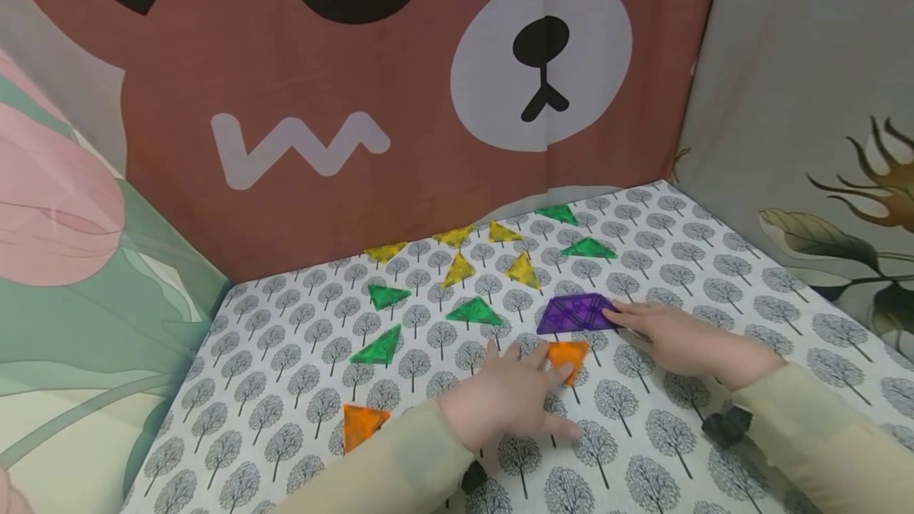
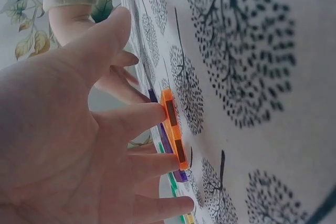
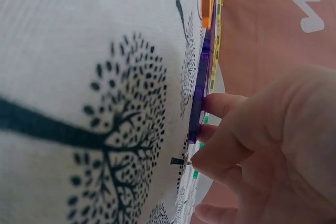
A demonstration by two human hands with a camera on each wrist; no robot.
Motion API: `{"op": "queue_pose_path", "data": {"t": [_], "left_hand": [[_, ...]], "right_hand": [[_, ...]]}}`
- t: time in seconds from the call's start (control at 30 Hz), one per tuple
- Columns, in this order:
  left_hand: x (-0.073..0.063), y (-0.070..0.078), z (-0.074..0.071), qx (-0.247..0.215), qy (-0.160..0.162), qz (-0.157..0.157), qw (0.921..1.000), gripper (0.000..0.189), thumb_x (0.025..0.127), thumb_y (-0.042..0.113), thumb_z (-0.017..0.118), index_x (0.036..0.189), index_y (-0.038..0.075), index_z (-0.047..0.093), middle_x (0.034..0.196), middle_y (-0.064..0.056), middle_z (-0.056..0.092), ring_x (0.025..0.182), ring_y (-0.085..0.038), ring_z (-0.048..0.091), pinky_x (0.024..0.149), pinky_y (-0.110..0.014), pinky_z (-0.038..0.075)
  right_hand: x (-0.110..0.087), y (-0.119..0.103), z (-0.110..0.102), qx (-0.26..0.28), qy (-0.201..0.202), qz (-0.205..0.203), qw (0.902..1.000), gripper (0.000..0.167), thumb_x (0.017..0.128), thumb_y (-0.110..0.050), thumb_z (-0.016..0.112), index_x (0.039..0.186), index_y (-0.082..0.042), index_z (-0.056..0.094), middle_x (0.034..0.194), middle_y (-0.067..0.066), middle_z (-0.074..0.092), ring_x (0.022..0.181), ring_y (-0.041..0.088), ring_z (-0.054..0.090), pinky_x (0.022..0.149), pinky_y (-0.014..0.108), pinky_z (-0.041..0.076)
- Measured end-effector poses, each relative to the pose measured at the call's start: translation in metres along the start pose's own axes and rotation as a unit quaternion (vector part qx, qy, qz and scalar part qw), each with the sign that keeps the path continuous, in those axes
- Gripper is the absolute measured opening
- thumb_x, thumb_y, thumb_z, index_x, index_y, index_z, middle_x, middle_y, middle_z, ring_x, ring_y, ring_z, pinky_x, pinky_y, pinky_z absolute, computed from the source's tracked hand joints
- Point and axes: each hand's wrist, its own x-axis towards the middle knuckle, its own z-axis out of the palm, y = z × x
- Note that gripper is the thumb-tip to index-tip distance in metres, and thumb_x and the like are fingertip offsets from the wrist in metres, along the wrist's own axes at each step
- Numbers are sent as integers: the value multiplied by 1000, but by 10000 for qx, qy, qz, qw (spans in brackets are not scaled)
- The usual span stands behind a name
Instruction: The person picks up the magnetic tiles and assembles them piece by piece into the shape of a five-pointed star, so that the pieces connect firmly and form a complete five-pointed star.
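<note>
My left hand is spread low over the cloth, its fingertips on an orange triangular tile. In the left wrist view, straight fingers meet the upper face of that orange tile. Just beyond it lies a flat purple trapezoid made of triangular tiles set edge to edge. My right hand touches the right end of this purple shape with extended fingertips. The right wrist view shows fingertips on the purple tiles and the thumb low by the cloth.
Another orange triangle lies left of my left forearm. Green triangles and yellow triangles are scattered farther back. The tree-print cloth ends at a brown hanging behind and a grey one at right.
</note>
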Motion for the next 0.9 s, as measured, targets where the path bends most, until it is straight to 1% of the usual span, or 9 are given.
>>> {"op": "queue_pose_path", "data": {"t": [0.13, 0.3, 0.43, 0.7, 0.8, 0.9], "left_hand": [[5, 1, -2, -81, 26, -112, 9999, 85, 77, 85, 44, 152, 49, 24, 162, 3, 19, 145, -37, 23, 111, -69, 16], [8, 1, -2, -178, 99, -133, 9997, 85, 78, 85, 41, 152, 48, 24, 163, 1, 17, 144, -38, 24, 111, -69, 16], [10, 0, -2, -235, 117, -168, 9995, 86, 77, 86, 41, 152, 47, 25, 163, -1, 18, 143, -39, 26, 111, -68, 16], [12, -1, 0, -258, 122, -155, 9995, 86, 78, 86, 39, 153, 46, 25, 163, -2, 17, 142, -41, 26, 112, -66, 16], [8, -1, 4, -318, 107, -87, 9994, 86, 78, 85, 40, 153, 47, 21, 163, -4, 14, 144, -40, 22, 113, -65, 14], [-7, -4, 5, -436, 140, 48, 9989, 85, 79, 84, 41, 153, 49, 18, 164, -5, 11, 146, -39, 18, 113, -65, 12]], "right_hand": [[0, 0, 1, -51, 17, 7, 10000, 56, 92, 1, 61, 146, -9, 49, 150, 23, 40, 132, 53, 35, 105, 69, 26], [0, -2, 0, -96, 72, -22, 9999, 53, 93, 0, 60, 145, -8, 51, 148, 23, 42, 131, 53, 37, 105, 69, 27], [-1, -3, -1, -40, 72, 45, 10000, 55, 92, 2, 59, 145, -9, 50, 148, 23, 42, 131, 53, 36, 105, 70, 26], [-2, -5, -1, -20, 109, 45, 9999, 48, 97, -6, 57, 144, -9, 51, 148, 23, 43, 131, 54, 37, 105, 71, 26], [-2, -4, 0, 1, 57, 70, 10000, 48, 98, -7, 57, 145, -10, 50, 149, 22, 41, 131, 54, 36, 105, 70, 26], [0, -4, -3, -21, 2, 63, 10000, 48, 98, -8, 57, 146, -10, 49, 150, 22, 40, 131, 54, 36, 105, 70, 25]]}}
